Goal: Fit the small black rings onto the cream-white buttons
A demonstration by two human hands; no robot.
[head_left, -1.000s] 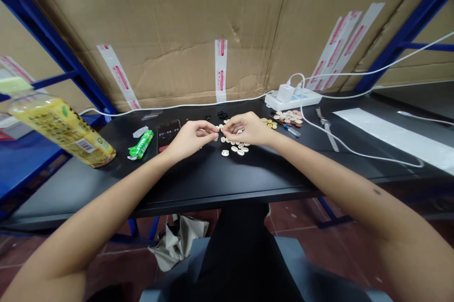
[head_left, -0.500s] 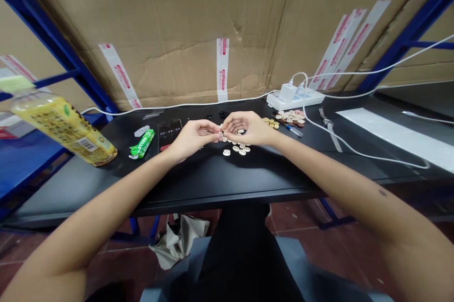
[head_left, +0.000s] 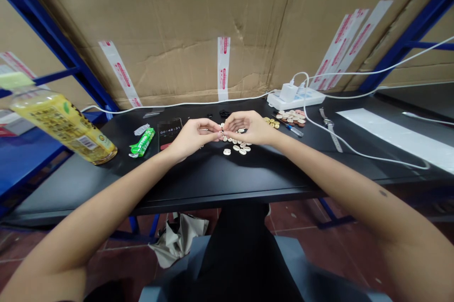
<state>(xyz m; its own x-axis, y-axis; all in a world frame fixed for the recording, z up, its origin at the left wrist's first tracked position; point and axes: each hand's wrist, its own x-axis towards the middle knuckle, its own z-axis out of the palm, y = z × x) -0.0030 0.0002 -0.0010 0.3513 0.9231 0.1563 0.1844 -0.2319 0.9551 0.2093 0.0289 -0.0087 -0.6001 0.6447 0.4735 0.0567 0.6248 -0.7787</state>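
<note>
My left hand [head_left: 193, 138] is closed in a pinch, with a small cream button [head_left: 221, 135] partly showing at its fingertips. Tip to tip with it, my right hand [head_left: 250, 127] is pinched too; whatever lies between its fingers is too small and hidden to make out. Below and behind the right hand, several loose cream buttons [head_left: 242, 151] lie on the black table [head_left: 213, 181]. One cream button [head_left: 227, 152] sits slightly apart at the near left of that pile. A phone [head_left: 169, 131] with a running timer lies beside my left hand.
Yellow buttons [head_left: 272, 123], a pile of pinkish and brown buttons [head_left: 292, 117] and a blue-tipped tool [head_left: 295, 130] lie to the right. Beyond are a power strip [head_left: 298, 98], white cable and watch [head_left: 329, 127]. Leftward stand a green wrapper [head_left: 142, 142] and drink bottle [head_left: 67, 124].
The fingertips of both hands have shifted very slightly while staying together. The phone's timer has gone up by one second. The buttons on the table lie as before.
</note>
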